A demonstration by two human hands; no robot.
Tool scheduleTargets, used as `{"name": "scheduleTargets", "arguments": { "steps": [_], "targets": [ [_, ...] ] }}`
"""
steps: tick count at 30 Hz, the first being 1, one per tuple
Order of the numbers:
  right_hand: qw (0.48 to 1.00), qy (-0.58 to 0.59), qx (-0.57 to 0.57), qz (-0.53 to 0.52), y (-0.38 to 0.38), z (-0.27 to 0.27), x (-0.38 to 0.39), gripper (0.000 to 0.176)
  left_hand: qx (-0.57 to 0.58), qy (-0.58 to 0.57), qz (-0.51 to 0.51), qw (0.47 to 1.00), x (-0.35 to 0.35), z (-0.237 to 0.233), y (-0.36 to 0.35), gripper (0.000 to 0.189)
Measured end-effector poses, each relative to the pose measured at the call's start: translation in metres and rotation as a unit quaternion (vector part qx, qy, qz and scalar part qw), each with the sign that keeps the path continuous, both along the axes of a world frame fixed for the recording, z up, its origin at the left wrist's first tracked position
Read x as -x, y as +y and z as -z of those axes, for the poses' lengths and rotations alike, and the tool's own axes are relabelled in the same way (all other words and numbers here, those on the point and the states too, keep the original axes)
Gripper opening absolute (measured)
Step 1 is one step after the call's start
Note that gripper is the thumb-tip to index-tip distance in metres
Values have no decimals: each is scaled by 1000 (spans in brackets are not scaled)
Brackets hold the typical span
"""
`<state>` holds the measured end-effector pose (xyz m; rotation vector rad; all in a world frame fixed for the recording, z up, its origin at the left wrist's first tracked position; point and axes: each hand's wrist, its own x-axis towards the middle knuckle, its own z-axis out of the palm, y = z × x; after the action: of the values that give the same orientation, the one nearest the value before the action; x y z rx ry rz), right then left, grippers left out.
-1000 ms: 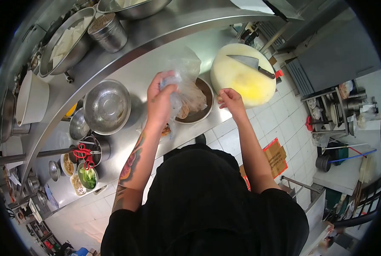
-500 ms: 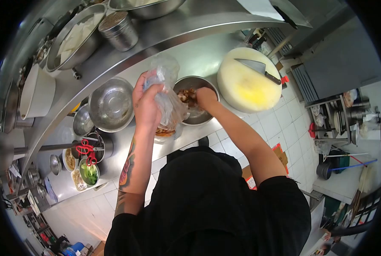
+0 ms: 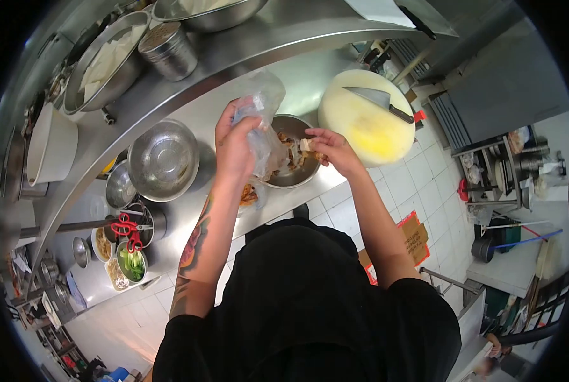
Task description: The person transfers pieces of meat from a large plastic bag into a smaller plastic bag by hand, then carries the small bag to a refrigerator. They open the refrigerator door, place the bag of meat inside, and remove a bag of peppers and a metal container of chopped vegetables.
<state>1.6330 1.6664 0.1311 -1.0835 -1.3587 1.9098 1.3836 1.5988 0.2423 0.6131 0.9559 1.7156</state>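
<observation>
My left hand (image 3: 235, 143) is closed round a clear plastic bag (image 3: 269, 137), which hangs over the left side of a steel bowl (image 3: 296, 177). Browned meat pieces (image 3: 291, 142) lie in the bowl. Over its right side, my right hand (image 3: 337, 153) pinches a pale-and-brown meat piece (image 3: 306, 145) between thumb and fingers. Below my left wrist, more reddish-brown food (image 3: 249, 193) sits in what looks like a clear bag or tub, partly hidden by my forearm.
Right of the bowl stands a round cutting board (image 3: 342, 127) with a cleaver (image 3: 368, 95) on it. A larger steel bowl (image 3: 164, 159) sits to the left, with red-handled scissors (image 3: 126, 226) and small food containers beyond. A steel shelf (image 3: 252, 38) runs above the counter.
My right hand has come up from inside the bowl and moved right, now with a meat piece in its fingers. My left hand and the bag have shifted slightly right.
</observation>
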Motion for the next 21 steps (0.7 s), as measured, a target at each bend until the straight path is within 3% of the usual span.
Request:
{"name": "scheduleTargets", "arguments": {
  "steps": [2,5,6,7,8,9,11,12,14,15,17,18,20,21],
  "targets": [
    [998,43,22,50,-11,0,-2,38,-7,6,12,1000,-6,12,10,41],
    [990,70,76,99,-24,9,-5,34,5,240,25,970,-7,58,30,36],
    [990,70,77,94,-27,10,-5,34,8,241,20,970,-2,90,35,36],
    [990,26,65,124,-30,11,-5,32,-6,410,87,908,4,122,39,43],
    [987,-17,52,151,-33,12,-4,30,-16,564,151,812,11,137,38,50],
    [989,-27,34,144,-37,9,-3,27,-9,565,145,812,18,135,31,50],
    [996,-20,12,87,-45,3,3,27,-106,662,201,714,27,134,12,60],
    [999,-14,-12,40,-51,-4,5,27,-99,663,200,715,35,120,2,60],
    [999,-18,-25,-25,-64,-28,21,26,-62,570,204,793,60,80,-21,73],
    [995,-26,-23,-93,-71,-34,33,26,-59,570,203,794,72,79,-34,73],
    [981,-27,-29,-189,-79,-33,63,27,52,547,95,830,100,77,-63,73],
    [975,-21,-36,-218,-83,-26,82,28,85,538,60,836,117,95,-81,74],
    [931,-63,-279,-224,-87,16,119,30,147,530,5,835,123,136,-115,71],
    [931,-62,-279,-227,-88,20,138,30,176,530,-15,829,120,149,-135,67]
  ]
}}
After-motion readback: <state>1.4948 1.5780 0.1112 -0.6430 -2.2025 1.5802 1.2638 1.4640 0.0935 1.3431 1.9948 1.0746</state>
